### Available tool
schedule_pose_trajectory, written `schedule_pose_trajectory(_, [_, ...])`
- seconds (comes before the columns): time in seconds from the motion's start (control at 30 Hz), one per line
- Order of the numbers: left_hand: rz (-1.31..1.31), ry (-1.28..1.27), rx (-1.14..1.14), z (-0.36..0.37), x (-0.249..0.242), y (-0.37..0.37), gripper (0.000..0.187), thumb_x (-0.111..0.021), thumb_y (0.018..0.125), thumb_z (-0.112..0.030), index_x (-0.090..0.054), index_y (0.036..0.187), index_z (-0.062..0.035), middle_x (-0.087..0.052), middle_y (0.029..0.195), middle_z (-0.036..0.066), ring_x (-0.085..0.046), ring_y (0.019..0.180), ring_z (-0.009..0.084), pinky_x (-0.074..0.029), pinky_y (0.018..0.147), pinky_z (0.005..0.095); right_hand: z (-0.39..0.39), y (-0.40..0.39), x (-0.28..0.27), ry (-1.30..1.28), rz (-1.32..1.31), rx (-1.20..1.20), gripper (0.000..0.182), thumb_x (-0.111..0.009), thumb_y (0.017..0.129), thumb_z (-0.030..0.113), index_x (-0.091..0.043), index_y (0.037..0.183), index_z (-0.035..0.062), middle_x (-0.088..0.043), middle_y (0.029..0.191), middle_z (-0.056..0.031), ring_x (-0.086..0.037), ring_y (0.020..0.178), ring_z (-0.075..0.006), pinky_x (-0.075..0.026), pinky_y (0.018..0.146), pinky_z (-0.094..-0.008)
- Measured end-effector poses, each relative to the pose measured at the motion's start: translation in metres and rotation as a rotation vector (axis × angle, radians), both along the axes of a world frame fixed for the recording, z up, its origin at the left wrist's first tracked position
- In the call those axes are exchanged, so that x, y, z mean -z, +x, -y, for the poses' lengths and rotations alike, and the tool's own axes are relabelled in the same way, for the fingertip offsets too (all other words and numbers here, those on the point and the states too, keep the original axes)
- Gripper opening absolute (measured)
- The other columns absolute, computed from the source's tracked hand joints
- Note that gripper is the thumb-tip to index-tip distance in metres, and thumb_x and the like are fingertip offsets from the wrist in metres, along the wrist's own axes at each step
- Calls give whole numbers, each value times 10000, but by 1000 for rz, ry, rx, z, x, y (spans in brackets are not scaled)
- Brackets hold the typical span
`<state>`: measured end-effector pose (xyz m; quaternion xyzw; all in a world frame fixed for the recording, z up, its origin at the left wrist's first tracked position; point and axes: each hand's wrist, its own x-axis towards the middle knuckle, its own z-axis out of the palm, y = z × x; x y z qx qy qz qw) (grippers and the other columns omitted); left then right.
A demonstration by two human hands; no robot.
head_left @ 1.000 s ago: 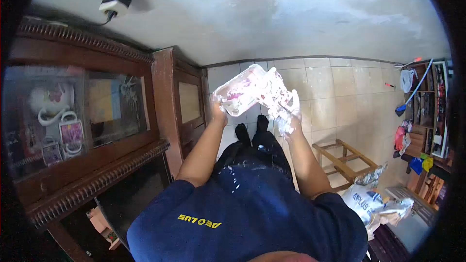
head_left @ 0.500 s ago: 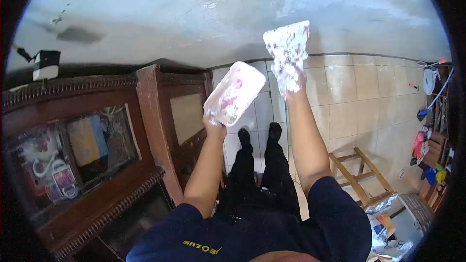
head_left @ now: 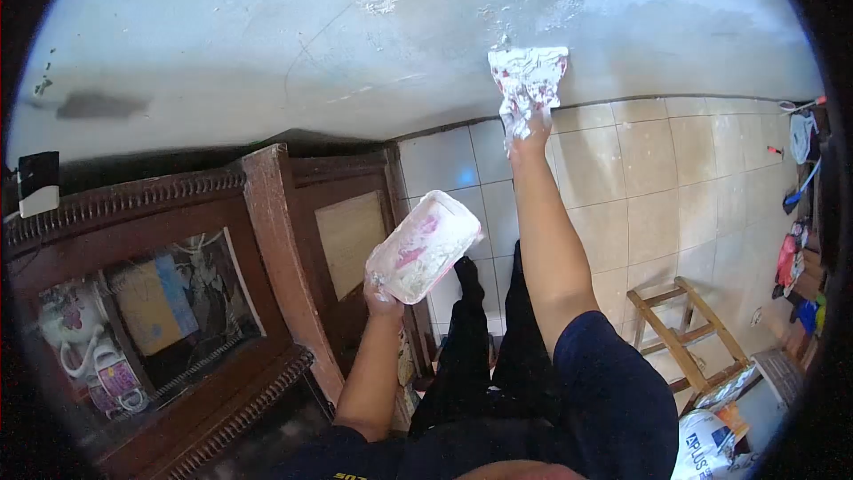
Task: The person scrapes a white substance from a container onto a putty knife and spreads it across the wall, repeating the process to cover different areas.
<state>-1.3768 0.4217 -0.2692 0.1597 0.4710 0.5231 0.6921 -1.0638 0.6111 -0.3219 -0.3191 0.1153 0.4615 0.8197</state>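
Note:
My left hand [head_left: 382,295] grips the lower end of a shallow rectangular tray [head_left: 422,249], smeared inside with white paste and pink patches. My right hand [head_left: 530,123], coated in white, is closed around the handle of a wide putty knife [head_left: 530,71] covered in white paste. Its broad edge is up against the grey-blue wall [head_left: 426,44], or very close to it; contact is hard to tell. Rough white patches mark the wall above the blade. The tray hangs lower, apart from the wall.
A dark wooden cabinet [head_left: 275,249] with glass panels stands at the left along the wall. On the tiled floor [head_left: 657,178] to the right are a wooden stool frame [head_left: 684,329] and a white printed bag [head_left: 706,444]. Assorted items line the far right edge.
My right hand has brought the putty knife slightly lower, its edge now at the wall. My left hand and the tray have dropped lower. The camera view has shifted.

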Motion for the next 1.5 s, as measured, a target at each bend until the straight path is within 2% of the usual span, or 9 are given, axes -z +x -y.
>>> schedule_pose_trajectory(0.2, [36,-68,13,1,13,-1,514,-463,790,-312,-429,1221,-34,-499,1198,145,-474,1121,315,-367,973,456,12,18,-46,451,-8,-141,381,-527,821,57,-415,1185,61,-553,985,-118,-543,722,-193,-471,763,-384])
schedule_pose_trajectory(0.37, [118,-75,45,-2,23,5,549,-493,766,-347,-435,1216,-37,-503,1190,141,-482,1112,308,-377,969,451,-31,4,-123,219,294,51,452,-581,811,60,-383,1215,15,-539,1030,-84,-554,847,-169,-452,667,-304])
schedule_pose_trajectory(0.73, [-96,-91,69,4,26,-1,573,-514,777,-402,-438,1217,-43,-502,1193,129,-483,1109,291,-384,956,429,36,-12,30,-80,65,16,403,-537,825,47,-412,1204,-6,-531,1097,-107,-551,954,-204,-473,732,-327])
schedule_pose_trajectory(0.83, [20,-55,85,4,25,-2,561,-521,780,-384,-440,1216,-41,-502,1192,132,-484,1107,298,-382,957,439,38,-2,-33,28,-161,-18,418,-543,825,59,-403,1214,-4,-528,1108,-112,-549,960,-206,-467,699,-322])
schedule_pose_trajectory(1.0, [-9,-55,124,5,30,-8,562,-515,780,-367,-419,1228,-41,-498,1195,131,-480,1111,303,-383,956,454,-4,-11,-171,299,308,109,467,-574,798,-22,-384,1224,-35,-529,1108,-111,-533,965,-178,-435,777,-285])
schedule_pose_trajectory(1.07, [-34,-91,98,5,29,-7,562,-510,780,-365,-415,1231,-43,-498,1195,131,-480,1111,303,-383,956,452,-18,-10,-166,-14,265,-12,483,-578,783,-56,-379,1223,-44,-523,1120,-107,-523,980,-170,-427,814,-279])
schedule_pose_trajectory(1.2, [-4,-42,117,1,21,2,548,-491,787,-366,-420,1230,-52,-497,1195,134,-479,1113,302,-383,957,446,-25,-24,-64,-1,323,199,379,-591,772,74,-478,1130,24,-553,991,-80,-556,882,-163,-458,725,-275])
schedule_pose_trajectory(1.33, [-10,-71,87,9,26,-9,536,-482,791,-367,-428,1228,-60,-499,1195,134,-476,1119,300,-383,956,445,9,-18,39,-40,142,35,464,-552,757,-32,-415,1200,-21,-515,1124,-118,-522,1023,-207,-434,857,-307])
schedule_pose_trajectory(1.5, [-2,-87,108,11,31,-19,506,-455,822,-362,-433,1227,-61,-495,1209,128,-476,1122,298,-380,961,441,46,-9,55,-146,6,-124,394,-473,840,210,-441,1200,54,-524,1136,-91,-547,948,-217,-469,732,-362])
